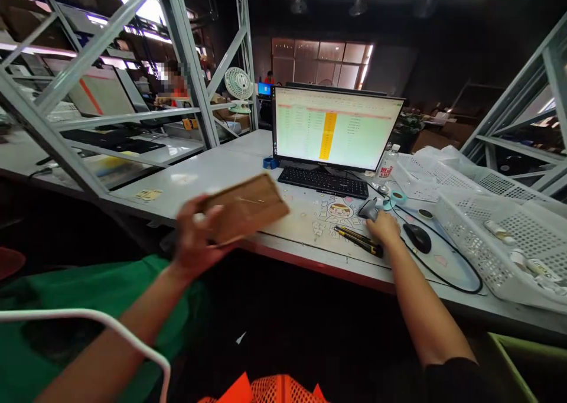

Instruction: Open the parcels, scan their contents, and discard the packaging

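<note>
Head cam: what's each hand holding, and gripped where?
The left hand holds a flat brown cardboard parcel by its near left end, motion-blurred. The right hand rests on the desk at a grey barcode scanner; whether it grips it cannot be told.

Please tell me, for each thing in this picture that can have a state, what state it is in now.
Left hand: shut on the cardboard parcel, raised over the table edge, blurred.
Right hand: resting on the table, at the grey scanner; grip unclear.
Monitor: on, showing a spreadsheet.
Utility knife: lying flat by the right hand.
Mouse: untouched.
White basket: holding small items.
</note>
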